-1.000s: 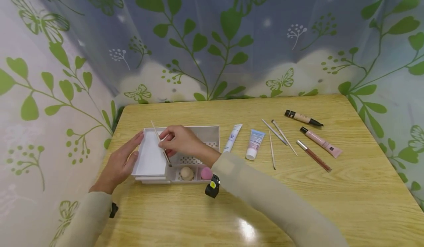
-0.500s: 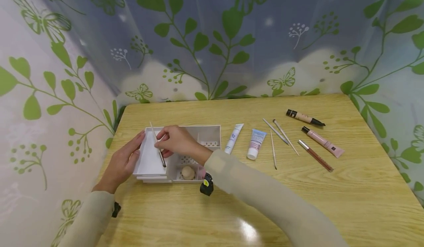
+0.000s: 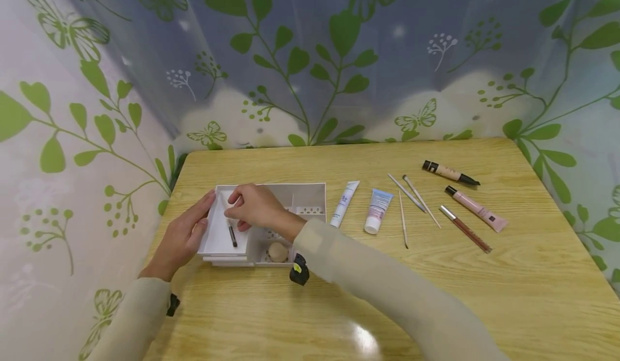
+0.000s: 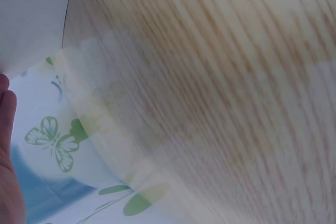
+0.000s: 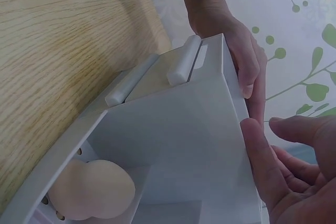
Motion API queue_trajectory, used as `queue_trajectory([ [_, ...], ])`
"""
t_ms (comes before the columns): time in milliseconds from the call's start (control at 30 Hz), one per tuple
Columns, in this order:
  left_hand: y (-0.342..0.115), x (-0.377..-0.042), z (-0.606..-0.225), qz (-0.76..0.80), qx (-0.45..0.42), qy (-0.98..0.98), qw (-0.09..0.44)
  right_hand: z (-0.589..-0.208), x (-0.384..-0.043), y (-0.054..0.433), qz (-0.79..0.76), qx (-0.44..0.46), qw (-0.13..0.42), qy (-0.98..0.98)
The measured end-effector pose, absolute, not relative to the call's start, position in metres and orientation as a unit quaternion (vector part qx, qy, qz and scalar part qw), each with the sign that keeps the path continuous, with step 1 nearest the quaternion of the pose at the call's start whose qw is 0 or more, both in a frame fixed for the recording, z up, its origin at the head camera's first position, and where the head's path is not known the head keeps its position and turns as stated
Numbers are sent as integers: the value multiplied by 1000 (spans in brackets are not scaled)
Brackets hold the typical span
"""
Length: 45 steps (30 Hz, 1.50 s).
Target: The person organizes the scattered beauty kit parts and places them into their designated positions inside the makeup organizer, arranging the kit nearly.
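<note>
A white plastic organizer [image 3: 310, 190] stands on the table's left side, its raised white tray [image 3: 213, 245] at the left end. My right hand [image 3: 256, 205] is over this tray, with the fingertips at the handle of a makeup brush [image 3: 232, 237]. The brush's dark end points toward me, low over or on the tray floor; which one I cannot tell. In the right wrist view the brush is hidden behind the tray wall. My left hand [image 3: 181, 237] rests along the organizer's left side, fingers straight. A beige makeup sponge [image 3: 278, 252] sits in a front compartment.
Right of the organizer lie a white tube [image 3: 345, 204], a blue-and-pink tube [image 3: 378, 211] and several thin brushes [image 3: 403, 219]. Farther right are a concealer tube [image 3: 450, 172], a pink tube [image 3: 476, 209] and a brown lip gloss tube [image 3: 466, 229]. A patterned curtain borders the table.
My right hand has moved slightly left and lower with the brush, which now stands more in line with the tray's length. The left hand has stayed at the organizer's side.
</note>
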State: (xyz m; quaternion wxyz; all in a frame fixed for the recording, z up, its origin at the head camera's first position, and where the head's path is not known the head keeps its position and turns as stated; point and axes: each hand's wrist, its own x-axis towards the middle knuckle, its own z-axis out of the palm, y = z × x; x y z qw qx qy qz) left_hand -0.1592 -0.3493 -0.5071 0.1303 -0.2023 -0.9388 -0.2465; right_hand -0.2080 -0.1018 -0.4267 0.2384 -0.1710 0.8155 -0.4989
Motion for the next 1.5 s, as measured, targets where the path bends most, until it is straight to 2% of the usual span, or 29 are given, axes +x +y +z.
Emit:
queue_trajectory([
  [433,-347,-159,-507,-249,-187,-944,114,-422,-207,-74,-552,-206,222,777],
  [667,-347,-159,-508,-258,-192,-939,122,-425,-210,-55,-512,-282,183,790],
  [967,-344,-159,-507,-294,-155,-938,103,-432,-210,-27,-518,-339,179,765],
  [1500,-340,-160,-510,-319,-129,-934,96,-439,-216,42,-549,-312,150,761],
])
